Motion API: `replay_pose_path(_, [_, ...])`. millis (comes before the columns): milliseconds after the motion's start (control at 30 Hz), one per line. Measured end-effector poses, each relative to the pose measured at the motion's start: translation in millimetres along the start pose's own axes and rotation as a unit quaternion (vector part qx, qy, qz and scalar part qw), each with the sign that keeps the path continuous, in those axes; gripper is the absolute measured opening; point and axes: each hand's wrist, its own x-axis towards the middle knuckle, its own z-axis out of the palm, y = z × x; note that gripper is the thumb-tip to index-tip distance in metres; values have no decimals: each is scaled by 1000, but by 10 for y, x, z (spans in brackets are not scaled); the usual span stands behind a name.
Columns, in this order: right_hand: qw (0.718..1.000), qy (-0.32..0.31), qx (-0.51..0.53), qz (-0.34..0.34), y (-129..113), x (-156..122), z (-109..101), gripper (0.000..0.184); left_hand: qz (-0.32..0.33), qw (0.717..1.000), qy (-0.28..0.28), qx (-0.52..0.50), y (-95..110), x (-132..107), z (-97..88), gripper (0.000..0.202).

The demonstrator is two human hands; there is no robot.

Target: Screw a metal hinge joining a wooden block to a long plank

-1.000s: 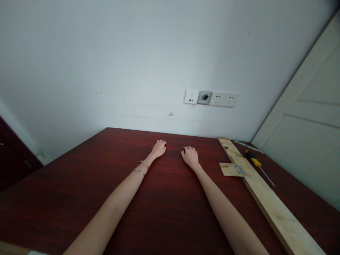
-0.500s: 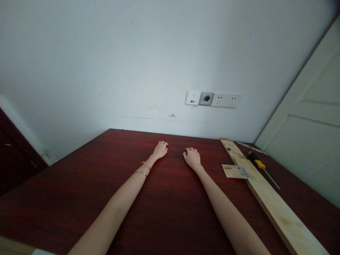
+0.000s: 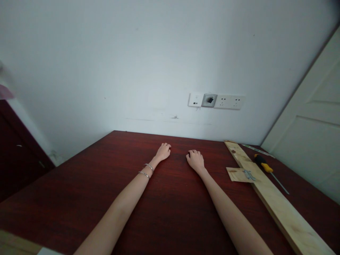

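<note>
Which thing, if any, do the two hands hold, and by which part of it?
Nothing is visibly held: the left hand and the right hand rest on the reddish-brown table, away from the screwdriver.

Two hands of the person, the left hand (image 3: 163,151) between 6 and 7 o'clock from the view's centre, the right hand (image 3: 195,160) at 5; two bracelets (image 3: 144,173) at 7; one tabletop (image 3: 172,212) at 6; one long board (image 3: 283,209), one short wooden piece (image 3: 235,175) and one screwdriver (image 3: 262,164) at 4; metal pieces (image 3: 249,175) at 4, number unclear; one thin strip (image 3: 257,150) between 3 and 4; four wall fittings (image 3: 216,101) at 2.
</note>
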Motion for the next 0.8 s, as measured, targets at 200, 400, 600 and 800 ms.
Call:
replay_pose_path(200, [1000, -11, 5, 2, -19, -20, -28, 38, 0, 1000, -1, 2, -9, 1, 10, 30])
replay_pose_path(400, [1000, -29, 9, 8, -60, -29, -188, 35, 0, 1000, -4, 7, 1, 2, -14, 31])
replay_pose_path(600, [1000, -24, 12, 3, -120, -100, -773, 41, -2, 1000, -6, -1, 22, 8, -57, 31])
replay_pose_path(800, [1000, -9, 7, -19, 59, -435, -1602, 43, -51, 998, 1, -24, 12, 72, -94, 28])
